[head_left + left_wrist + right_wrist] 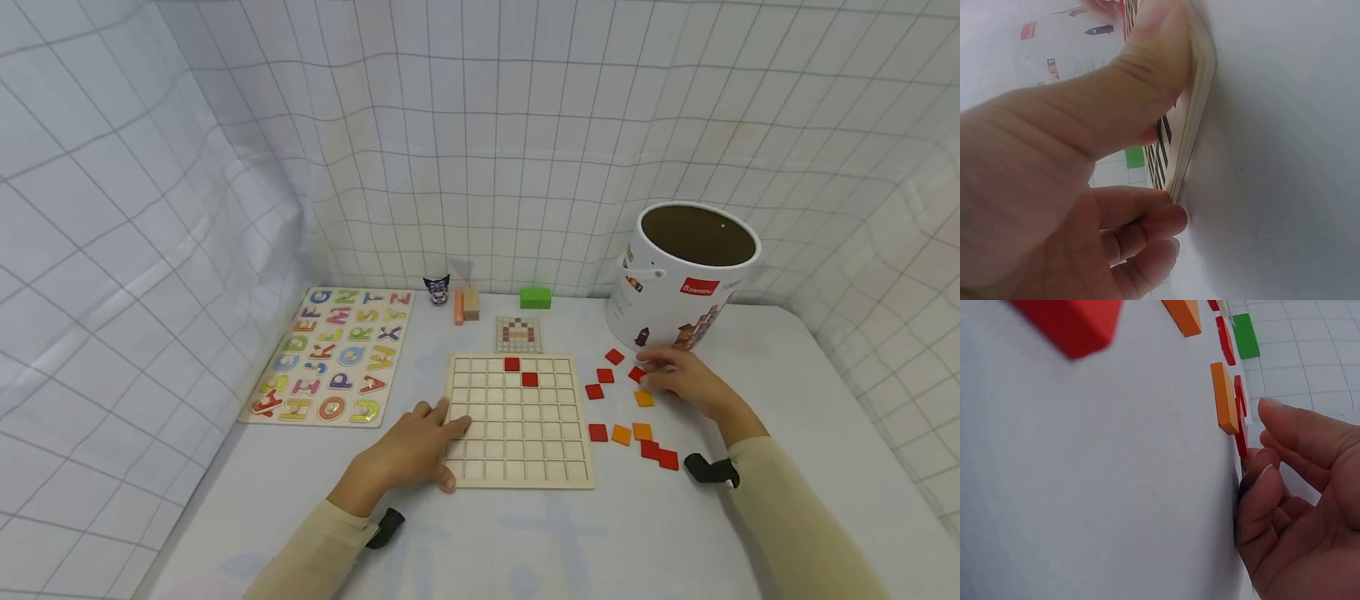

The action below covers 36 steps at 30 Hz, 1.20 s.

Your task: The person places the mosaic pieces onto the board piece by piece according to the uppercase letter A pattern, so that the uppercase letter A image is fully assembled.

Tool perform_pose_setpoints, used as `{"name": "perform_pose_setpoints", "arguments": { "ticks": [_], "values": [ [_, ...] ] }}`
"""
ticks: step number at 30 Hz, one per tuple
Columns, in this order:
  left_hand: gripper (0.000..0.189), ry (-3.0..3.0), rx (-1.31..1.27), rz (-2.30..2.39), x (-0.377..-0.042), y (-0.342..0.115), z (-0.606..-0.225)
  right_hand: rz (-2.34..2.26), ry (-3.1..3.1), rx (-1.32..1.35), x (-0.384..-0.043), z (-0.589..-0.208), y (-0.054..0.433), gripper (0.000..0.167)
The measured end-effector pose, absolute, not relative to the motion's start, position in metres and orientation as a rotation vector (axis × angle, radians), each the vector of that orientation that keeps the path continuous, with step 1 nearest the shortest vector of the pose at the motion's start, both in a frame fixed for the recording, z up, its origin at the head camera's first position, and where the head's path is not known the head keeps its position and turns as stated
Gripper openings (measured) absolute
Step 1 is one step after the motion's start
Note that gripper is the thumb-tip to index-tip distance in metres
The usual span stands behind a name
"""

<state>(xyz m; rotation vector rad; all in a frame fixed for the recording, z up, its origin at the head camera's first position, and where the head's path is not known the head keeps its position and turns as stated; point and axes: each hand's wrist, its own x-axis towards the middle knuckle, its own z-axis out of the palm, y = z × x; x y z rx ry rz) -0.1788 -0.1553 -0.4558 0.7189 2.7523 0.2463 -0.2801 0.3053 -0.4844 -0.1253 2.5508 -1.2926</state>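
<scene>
1. Pale sleeves reach in from the near side, each with a black strap piece at the wrist, over a white desk.
2. Left hand: digits spread and relaxed at the left edge of the wooden grid board. Its thumb lies at the near left corner and the forefinger reaches over the cells; the board lies flat.
3. Right hand: fingers partly bent, with a gap between the digits, and fingertips at a red tile right of the board. I cannot tell whether they touch it; no tile is seen lifted.
4. An orange tile lies just nearer than that one. More red and orange tiles are scattered between board and hand, two red ones touching.
5. On the board sit two red squares: one in the far row, the other a row nearer and one column right.
6. Just beyond the board lies a pattern card; farther back stand a green block, a wooden block and a small figurine.
7. Off left is an alphabet board; behind the right hand stands a white bucket.
</scene>
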Motion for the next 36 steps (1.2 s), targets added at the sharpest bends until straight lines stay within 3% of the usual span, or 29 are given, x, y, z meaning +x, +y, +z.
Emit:
{"name": "perform_pose_setpoints", "arguments": {
  "ticks": [19, 36],
  "values": [
    [0.095, 2.752, 0.728, 0.233, -0.180, -0.157, -0.459, -1.118, 2.654, -0.151, -0.284, -0.485, 0.288, 0.028],
    [0.095, 2.764, 0.736, 0.248, -0.181, -0.157, -0.461, -1.525, 2.483, -0.029, -0.276, -0.476, 0.292, 0.045]
  ]
}}
